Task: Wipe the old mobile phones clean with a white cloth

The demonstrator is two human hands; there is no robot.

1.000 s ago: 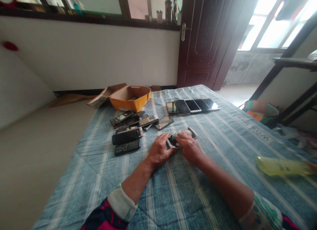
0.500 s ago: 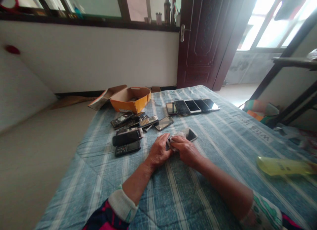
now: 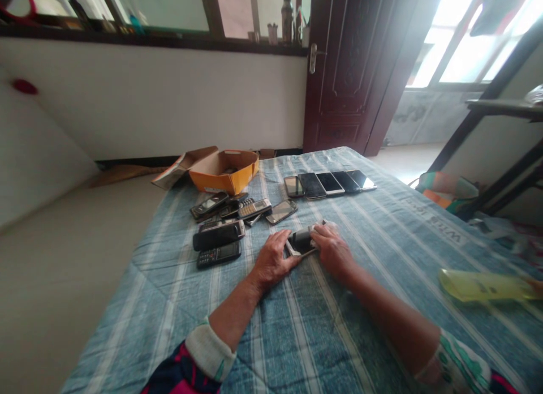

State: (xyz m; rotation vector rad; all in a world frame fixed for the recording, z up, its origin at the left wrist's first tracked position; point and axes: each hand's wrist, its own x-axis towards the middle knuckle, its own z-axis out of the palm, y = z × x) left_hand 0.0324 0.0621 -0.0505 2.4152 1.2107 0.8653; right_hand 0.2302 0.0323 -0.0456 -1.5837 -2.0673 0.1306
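Note:
A white-edged smartphone with a dark screen lies on the striped blue cloth between my hands. My left hand grips its left end, thumb on the near edge and fingers on the far one. Over the phone's right end, my right hand presses a crumpled whitish wipe, which my fingers partly cover. Just beyond lies a grey-framed smartphone. To the left is a pile of old keypad phones, with a black keypad phone nearest me.
An open orange cardboard box stands at the far left of the cloth-covered surface. Several smartphones form a row at the back. A yellow translucent object lies on the right. Behind are a wall and a dark red door.
My right hand has slid the wipe rightward along the smartphone, uncovering the middle of its screen. My left hand keeps its hold on the left end.

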